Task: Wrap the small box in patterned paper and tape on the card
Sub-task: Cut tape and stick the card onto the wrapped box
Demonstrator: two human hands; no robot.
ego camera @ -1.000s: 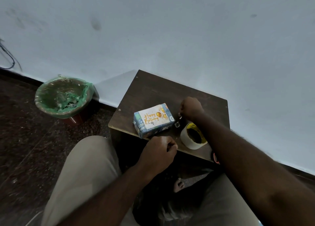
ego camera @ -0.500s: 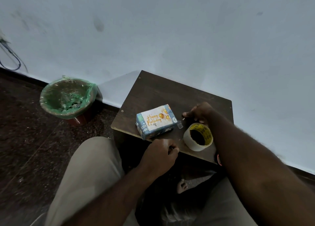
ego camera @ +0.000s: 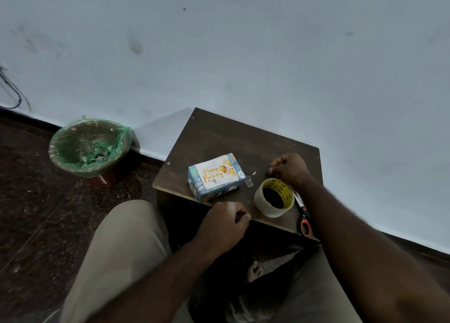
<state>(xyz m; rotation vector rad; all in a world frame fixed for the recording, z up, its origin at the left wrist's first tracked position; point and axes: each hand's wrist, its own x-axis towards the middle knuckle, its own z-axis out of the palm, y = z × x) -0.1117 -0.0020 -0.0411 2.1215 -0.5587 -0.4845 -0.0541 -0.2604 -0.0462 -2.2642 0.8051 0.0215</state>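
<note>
Bottom of frame: beige trouser legs (ego camera: 121,261) of the seated person, forearms reaching up into the picture.

Left hand (ego camera: 225,221), lower centre, sits at the near edge of the small dark brown wooden table (ego camera: 219,137). Fingers are curled into a fist, thumb against forefinger, with nothing visible inside. Its pose is unchanged over the last second.

Just right of it stands the wide roll of clear packing tape with a yellow printed core (ego camera: 274,197). Orange-handled scissors (ego camera: 303,216) lie beside the roll at the table's right edge, partly under the right forearm.

Centre of frame: the small box wrapped in blue patterned paper (ego camera: 215,177) lies flat on the table, neither hand touching it. The white "Happy Birthday" card with gold balloons (ego camera: 216,171) lies on its top face. A short tab of clear tape (ego camera: 248,182) sticks out at the box's right end.

Right hand (ego camera: 289,168), right of centre, is above the far rim of the roll; fingers are curled under, and I cannot see anything held. I also cannot tell if it touches the roll.

Change: a second ago this hand was at the box's right end by the tab. It has since drawn back to the roll.

Reading: wrapping looks done and the card is placed. The loose tab suggests one fixing needs pressing down. The hand at the roll probably means another strip.

Further back, left: a brown bin with green plastic liner (ego camera: 90,147) stands on the floor. Behind is a pale blue-grey wall (ego camera: 243,54).
</note>
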